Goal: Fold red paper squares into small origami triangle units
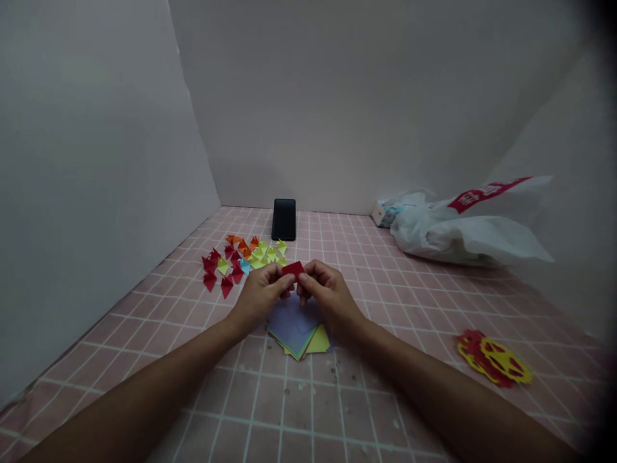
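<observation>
My left hand [260,294] and my right hand [326,289] meet at the middle of the table, both pinching a small red piece of paper [293,268] between fingertips. Just below the hands lies a stack of coloured paper squares [299,332], lilac on top with yellow and green edges showing. To the left behind the hands sits a cluster of several small folded paper pieces [238,258] in red, orange, yellow and blue.
A black phone [284,219] lies near the back wall. A white plastic bag [463,228] with red print and a small box [382,213] sit at the back right. Red and yellow paper cut-outs [494,357] lie at the right. Pink checked cloth [385,296] covers the table; grey walls enclose it.
</observation>
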`<state>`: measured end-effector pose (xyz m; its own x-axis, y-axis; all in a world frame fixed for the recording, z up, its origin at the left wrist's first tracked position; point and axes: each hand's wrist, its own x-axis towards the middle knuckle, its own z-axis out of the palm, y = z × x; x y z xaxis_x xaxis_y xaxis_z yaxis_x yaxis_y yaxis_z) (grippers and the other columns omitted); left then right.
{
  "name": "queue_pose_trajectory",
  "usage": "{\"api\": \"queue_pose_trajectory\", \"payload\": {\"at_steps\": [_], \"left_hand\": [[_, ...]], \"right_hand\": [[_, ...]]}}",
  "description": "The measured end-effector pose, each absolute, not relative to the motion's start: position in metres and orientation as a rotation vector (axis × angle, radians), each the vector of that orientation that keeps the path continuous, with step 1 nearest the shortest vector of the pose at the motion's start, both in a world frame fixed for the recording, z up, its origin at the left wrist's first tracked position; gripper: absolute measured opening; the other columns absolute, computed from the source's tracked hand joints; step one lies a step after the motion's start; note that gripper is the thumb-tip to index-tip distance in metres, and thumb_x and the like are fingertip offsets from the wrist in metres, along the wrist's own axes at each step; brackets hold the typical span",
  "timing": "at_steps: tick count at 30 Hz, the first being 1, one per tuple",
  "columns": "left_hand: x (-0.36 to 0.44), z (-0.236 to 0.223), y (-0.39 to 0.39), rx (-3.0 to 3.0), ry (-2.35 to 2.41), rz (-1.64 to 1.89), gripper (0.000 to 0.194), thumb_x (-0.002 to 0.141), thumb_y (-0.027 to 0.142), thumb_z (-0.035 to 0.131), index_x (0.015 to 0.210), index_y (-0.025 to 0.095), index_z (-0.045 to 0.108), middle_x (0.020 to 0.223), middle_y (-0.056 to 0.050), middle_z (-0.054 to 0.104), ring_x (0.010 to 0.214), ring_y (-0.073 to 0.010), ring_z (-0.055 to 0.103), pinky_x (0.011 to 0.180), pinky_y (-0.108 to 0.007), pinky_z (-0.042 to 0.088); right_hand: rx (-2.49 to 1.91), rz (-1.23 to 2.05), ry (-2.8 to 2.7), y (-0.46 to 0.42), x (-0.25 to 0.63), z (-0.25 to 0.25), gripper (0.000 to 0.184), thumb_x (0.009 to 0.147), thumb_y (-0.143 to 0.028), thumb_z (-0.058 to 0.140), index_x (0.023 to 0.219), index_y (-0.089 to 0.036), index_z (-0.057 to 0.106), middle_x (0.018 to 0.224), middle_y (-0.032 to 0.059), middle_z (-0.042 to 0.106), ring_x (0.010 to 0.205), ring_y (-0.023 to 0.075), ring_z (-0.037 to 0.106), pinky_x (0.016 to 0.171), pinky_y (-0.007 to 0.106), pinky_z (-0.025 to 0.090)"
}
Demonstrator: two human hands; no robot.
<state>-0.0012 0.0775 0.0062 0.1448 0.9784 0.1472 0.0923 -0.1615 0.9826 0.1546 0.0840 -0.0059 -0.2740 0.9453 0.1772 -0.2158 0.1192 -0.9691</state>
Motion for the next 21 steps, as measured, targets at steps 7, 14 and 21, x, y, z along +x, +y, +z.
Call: {"api": "queue_pose_trajectory", "payload": {"at_steps": [7, 14, 21], "left_hand": [[0.0008, 0.0060, 0.0748, 1.593, 1.132, 1.176, 0.018, 0.078, 0.024, 0.068, 0.064, 0.017, 0.061, 0.059, 0.003, 0.057, 0.058, -0.0123, 0.049, 0.058, -0.024, 0.036], [0.0023, 0.0017, 0.0747, 1.439, 1.078, 1.297, 0.014, 0.083, 0.028, 0.065, 0.090, 0.018, 0.058, 0.078, 0.001, 0.063, 0.067, -0.0121, 0.060, 0.065, -0.025, 0.049], [0.0027, 0.0040, 0.0744, 1.320, 0.992, 1.350, 0.019, 0.079, 0.024, 0.070, 0.091, 0.018, 0.057, 0.080, 0.002, 0.063, 0.064, -0.0098, 0.060, 0.063, -0.023, 0.050]], "right_hand": [[-0.811, 1.312, -1.369, 0.0863, 0.1572, -0.0068, 0.018, 0.085, -0.032, 0.066, 0.076, -0.017, 0.060, 0.061, -0.0031, 0.059, 0.051, 0.0092, 0.053, 0.051, 0.022, 0.041], [-0.807, 1.316, -1.325, 0.0867, 0.1570, -0.0029, 0.015, 0.083, -0.030, 0.068, 0.077, -0.017, 0.062, 0.068, -0.0018, 0.063, 0.054, 0.0098, 0.058, 0.053, 0.023, 0.044], [-0.781, 1.361, -1.281, 0.0903, 0.1571, -0.0038, 0.016, 0.081, -0.031, 0.069, 0.082, -0.019, 0.059, 0.065, -0.0035, 0.064, 0.049, 0.0096, 0.059, 0.050, 0.023, 0.044]]}}
